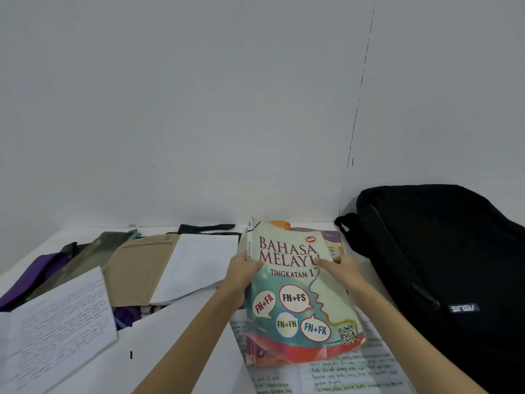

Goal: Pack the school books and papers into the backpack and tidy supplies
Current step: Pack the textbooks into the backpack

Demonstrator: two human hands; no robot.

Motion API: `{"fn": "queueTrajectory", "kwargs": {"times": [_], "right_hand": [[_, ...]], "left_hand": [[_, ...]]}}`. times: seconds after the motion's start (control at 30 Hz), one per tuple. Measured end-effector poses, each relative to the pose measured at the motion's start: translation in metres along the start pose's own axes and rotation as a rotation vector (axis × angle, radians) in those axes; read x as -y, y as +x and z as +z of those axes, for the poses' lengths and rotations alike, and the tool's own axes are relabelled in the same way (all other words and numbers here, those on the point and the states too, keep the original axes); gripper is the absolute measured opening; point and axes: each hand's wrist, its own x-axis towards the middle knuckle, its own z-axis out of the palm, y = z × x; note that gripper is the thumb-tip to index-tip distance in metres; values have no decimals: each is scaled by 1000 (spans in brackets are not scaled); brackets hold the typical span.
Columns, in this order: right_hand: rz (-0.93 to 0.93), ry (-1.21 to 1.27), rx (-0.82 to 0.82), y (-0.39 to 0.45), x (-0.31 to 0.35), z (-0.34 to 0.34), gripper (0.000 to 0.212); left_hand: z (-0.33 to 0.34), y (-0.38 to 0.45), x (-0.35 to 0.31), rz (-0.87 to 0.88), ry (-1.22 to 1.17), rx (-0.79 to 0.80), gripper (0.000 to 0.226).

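Note:
A Bahasa Melayu textbook point(298, 302) with a teal and red cover sits tilted at the table's centre right. My left hand point(241, 275) grips its spine edge, thumb on the cover. My right hand point(342, 270) holds its right edge with the thumb lying across the cover. Another book point(331, 237) peeks out behind it. Under the textbook lies an open handwritten notebook point(341, 376). The black backpack point(443, 268) stands to the right against the wall, its zip shut as far as I can tell.
On the white table point(170, 351), an open lined exercise book with a brown cover point(170, 268) lies left of centre. A handwritten sheet point(56, 331) lies at the near left. Purple and olive folders point(56, 265) and a dark strap point(207, 228) are by the wall.

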Motion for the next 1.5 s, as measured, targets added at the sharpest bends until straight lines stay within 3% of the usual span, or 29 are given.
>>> {"fn": "queueTrajectory", "kwargs": {"times": [0.1, 0.3, 0.47, 0.6, 0.7, 0.8, 0.87, 0.93, 1.0, 1.13, 1.2, 1.27, 1.4, 1.5], "right_hand": [[-52, 240, 49, -11, 20, -14, 19], [-323, 532, 36, -35, 64, -31, 22], [-501, 480, 68, -49, 80, -37, 33], [-540, 384, -105, -51, 82, -38, 62], [-677, 175, -324, -51, 87, -48, 88], [-949, -398, -413, -57, 96, -59, 102], [-996, -825, -364, -63, 106, -62, 92], [-937, -986, -261, -68, 119, -62, 63], [-872, -977, -215, -78, 132, -67, 39], [-761, -929, -128, -94, 136, -91, 31], [-703, -802, 5, -102, 125, -105, 25], [-711, -540, 100, -110, 111, -116, 32], [-827, -292, -73, -122, 94, -139, 24], [-854, -161, -219, -132, 87, -169, 37]], "left_hand": [[-1, -7, -12, 63, -134, 2, 25], [2, -33, -50, 279, -329, 75, 18], [-3, -40, -62, 404, -174, 38, 32], [-4, -36, -53, 383, -2, 118, 46], [3, -32, -40, 357, 152, 113, 41], [9, -30, -27, 313, 188, 94, 47], [12, -32, -25, 328, 195, 67, 40], [17, -36, -26, 364, 214, 57, 28], [22, -44, -31, 414, 201, 56, 15], [22, -48, -45, 697, 389, 53, 8], [23, -46, -56, 862, 480, 51, 5], [32, -49, -70, 968, 523, 34, 26], [61, -64, -99, 1126, 527, 24, 42], [97, -75, -121, 1218, 460, 82, 45]]}}
